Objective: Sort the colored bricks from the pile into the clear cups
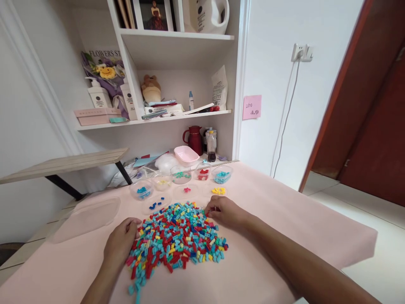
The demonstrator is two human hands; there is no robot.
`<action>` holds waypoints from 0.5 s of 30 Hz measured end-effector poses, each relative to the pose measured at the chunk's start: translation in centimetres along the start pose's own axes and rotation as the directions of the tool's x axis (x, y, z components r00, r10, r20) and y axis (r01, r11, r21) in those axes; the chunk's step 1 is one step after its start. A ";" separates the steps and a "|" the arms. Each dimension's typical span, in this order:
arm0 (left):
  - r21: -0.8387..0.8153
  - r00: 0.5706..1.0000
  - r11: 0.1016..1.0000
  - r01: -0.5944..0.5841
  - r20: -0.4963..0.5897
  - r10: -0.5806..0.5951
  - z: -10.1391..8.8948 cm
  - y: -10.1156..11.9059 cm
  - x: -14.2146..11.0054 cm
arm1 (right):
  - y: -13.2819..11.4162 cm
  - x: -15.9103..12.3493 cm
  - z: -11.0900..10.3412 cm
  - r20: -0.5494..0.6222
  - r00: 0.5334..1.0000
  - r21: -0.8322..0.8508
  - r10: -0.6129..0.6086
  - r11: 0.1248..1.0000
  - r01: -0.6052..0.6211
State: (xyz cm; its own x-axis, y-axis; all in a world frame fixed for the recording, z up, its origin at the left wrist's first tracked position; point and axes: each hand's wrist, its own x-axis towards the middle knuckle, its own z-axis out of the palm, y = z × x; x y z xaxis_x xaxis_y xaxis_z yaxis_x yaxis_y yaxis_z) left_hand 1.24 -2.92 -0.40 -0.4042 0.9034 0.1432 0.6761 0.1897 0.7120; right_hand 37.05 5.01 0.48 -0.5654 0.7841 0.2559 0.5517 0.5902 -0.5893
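Pink tablecloth under white shelving, with two hands at a heap of toy bricks

Beneath the shelving, the multicoloured heap of toy bricks spreads over the cloth between the hands. Beyond it stand transparent bowls and shallow dishes with smaller groups, among them turquoise bricks, red bricks and yellow bricks. A transparent rectangular tray lies to the left.

The left hand rests at the heap's left edge, fingers curled close together; the right hand touches or nearly touches its upper right edge, thumb and forefinger bent towards each other. Whether either grips a brick, I cannot tell.

Handling such small pieces well would seem to call for a light pinch on one brick's sides, starting from the loose fringe rather than the crowded middle. The left hand is best kept low and soft, since a push could scatter the trail of bricks at the near edge.

Curled fingers hide both sets of fingertips' undersides. Bricks deeper in the heap are covered by others, the forearms run out of view, and the contents of the farther bowls blur together.
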 end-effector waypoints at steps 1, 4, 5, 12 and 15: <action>0.002 1.000 1.000 0.000 0.005 0.000 0.0 0.0 0.0 | 0.1 0.0 0.0 -0.008 1.000 0.018 -0.002 1.000 0.003; -0.004 1.000 1.000 -0.006 0.007 0.006 0.0 -0.1 0.0 | 0.4 0.1 -0.1 -0.025 1.000 0.085 -0.001 0.996 0.003; -0.007 1.000 1.000 -0.009 0.006 0.009 -0.1 0.0 0.0 | 0.5 0.1 -0.1 -0.027 1.000 0.110 0.004 0.994 -0.001; -0.005 1.000 1.000 -0.014 0.006 0.014 -0.2 0.2 -0.2 | 0.2 0.1 -0.1 -0.021 0.996 0.332 0.084 0.941 -0.072; 0.003 1.000 1.000 -0.017 0.001 0.017 -0.2 0.3 -0.2 | 0.0 0.1 -0.7 -0.111 0.982 0.376 0.151 0.921 -0.099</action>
State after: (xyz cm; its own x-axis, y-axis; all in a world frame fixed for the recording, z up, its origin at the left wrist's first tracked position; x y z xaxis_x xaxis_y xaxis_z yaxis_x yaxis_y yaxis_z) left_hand 1.36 -3.09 -0.07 -0.3921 0.9068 0.1547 0.6847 0.1754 0.7074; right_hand 37.43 5.23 0.98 -0.4042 0.8807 0.2471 0.3337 0.3935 -0.8566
